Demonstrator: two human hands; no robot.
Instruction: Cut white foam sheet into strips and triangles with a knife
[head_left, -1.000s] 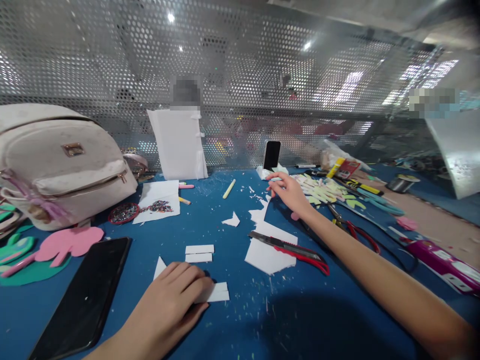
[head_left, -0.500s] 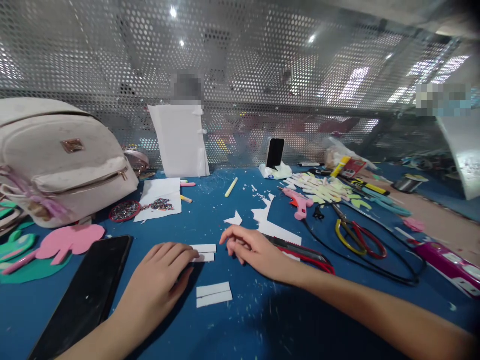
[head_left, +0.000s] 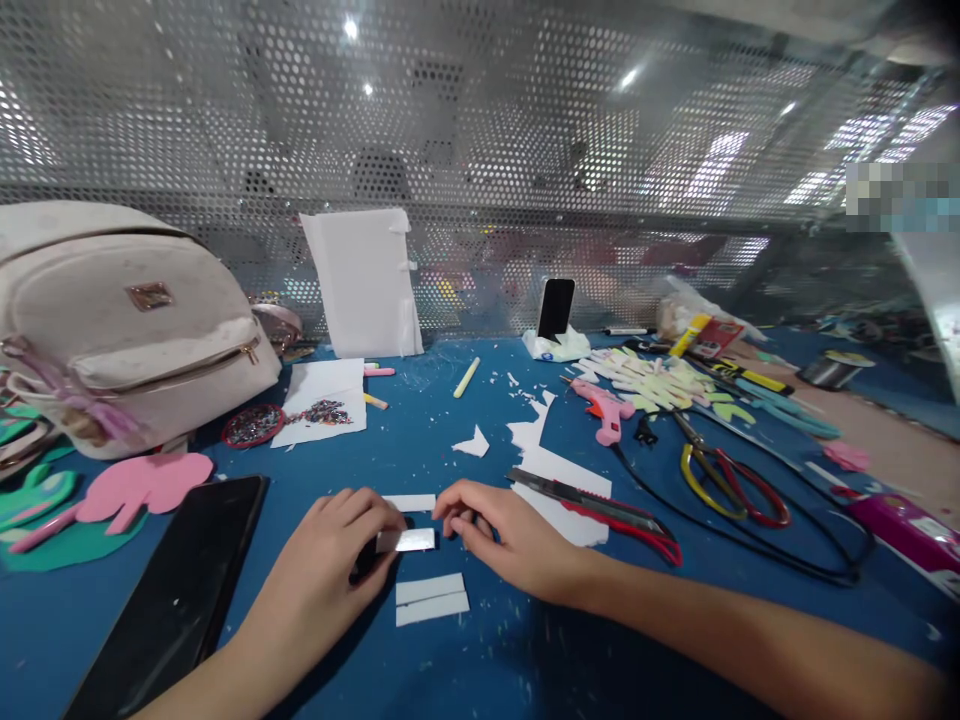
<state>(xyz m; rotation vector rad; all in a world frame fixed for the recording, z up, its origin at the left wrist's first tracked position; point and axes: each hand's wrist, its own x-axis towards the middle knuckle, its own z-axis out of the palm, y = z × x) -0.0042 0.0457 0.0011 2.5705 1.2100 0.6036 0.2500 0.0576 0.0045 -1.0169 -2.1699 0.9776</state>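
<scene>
My left hand is closed in a pinch on the left end of a short white strip, which shows a glossy face. Behind it another white strip lies flat on the blue table. My right hand hovers just right of the strips, its fingers bent and apart, holding nothing. Two more white strips lie side by side nearer to me. Right of my right hand, a red and black cutter rests across cut white paper.
At the left are a white backpack, a black phone and pink foam. A pink glue gun with a black cable, scissors and pale pieces lie right. A perforated metal screen stands behind.
My left hand has taken hold of the nearer strip of the back pair and brought it slightly toward me, apart from the other. My right hand has moved slightly nearer to me.
</scene>
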